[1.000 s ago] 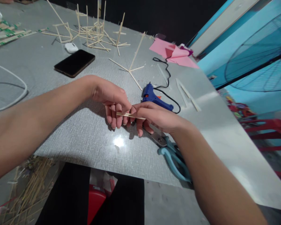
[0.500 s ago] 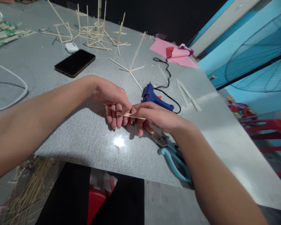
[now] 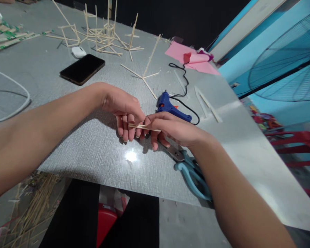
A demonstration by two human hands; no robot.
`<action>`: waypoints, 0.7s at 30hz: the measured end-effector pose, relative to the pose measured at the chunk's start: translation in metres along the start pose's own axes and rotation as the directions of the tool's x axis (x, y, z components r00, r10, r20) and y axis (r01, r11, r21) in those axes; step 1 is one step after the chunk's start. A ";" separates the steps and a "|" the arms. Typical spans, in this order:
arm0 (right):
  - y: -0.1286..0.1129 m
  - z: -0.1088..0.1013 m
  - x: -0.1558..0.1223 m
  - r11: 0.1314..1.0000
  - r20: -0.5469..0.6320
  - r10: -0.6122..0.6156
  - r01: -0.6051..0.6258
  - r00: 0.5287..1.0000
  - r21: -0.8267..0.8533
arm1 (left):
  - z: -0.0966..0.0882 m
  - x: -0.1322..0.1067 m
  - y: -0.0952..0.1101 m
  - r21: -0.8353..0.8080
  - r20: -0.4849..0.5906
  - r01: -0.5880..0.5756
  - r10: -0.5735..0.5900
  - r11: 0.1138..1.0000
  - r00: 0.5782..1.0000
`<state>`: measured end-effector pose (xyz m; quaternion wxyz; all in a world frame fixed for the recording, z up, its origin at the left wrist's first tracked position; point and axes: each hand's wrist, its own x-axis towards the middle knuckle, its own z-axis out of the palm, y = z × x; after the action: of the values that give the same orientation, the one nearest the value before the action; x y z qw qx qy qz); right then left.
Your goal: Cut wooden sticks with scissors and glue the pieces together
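Note:
Both hands meet over the middle of the grey table (image 3: 67, 137). My left hand (image 3: 122, 110) and my right hand (image 3: 170, 129) are closed in a pinch on the same short thin wooden stick (image 3: 142, 127), held level just above the tabletop. A blue glue gun (image 3: 170, 106) with a black cord lies just beyond my right hand. Teal-handled scissors (image 3: 189, 168) lie under my right wrist, partly hidden by it.
A black phone (image 3: 82, 69) and a small white case (image 3: 79, 52) lie at the back left. Glued stick frames (image 3: 103, 34) stand behind them. Pink paper (image 3: 191, 57) is at the far right. A white cable (image 3: 12, 100) loops at left. Loose sticks (image 3: 33, 206) lie below the table edge.

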<state>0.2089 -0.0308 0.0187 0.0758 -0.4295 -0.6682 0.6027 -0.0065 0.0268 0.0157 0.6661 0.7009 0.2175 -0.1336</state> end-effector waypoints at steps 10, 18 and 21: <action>0.002 -0.001 0.000 1.000 0.016 -0.015 0.015 1.000 0.002 | 0.003 -0.001 0.004 -0.009 -0.038 0.074 -0.075 0.997 0.996; 0.002 -0.001 0.000 1.000 0.015 -0.014 0.014 1.000 -0.004 | 0.001 -0.001 0.002 -0.001 -0.028 0.022 -0.022 1.000 0.999; 0.002 -0.001 0.000 1.000 0.008 -0.005 0.005 1.000 -0.007 | 0.001 0.000 0.001 0.018 -0.010 -0.011 0.011 1.000 1.000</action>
<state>0.2098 -0.0302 0.0172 0.0730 -0.4256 -0.6716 0.6020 -0.0061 0.0259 0.0169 0.6594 0.7086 0.2158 -0.1284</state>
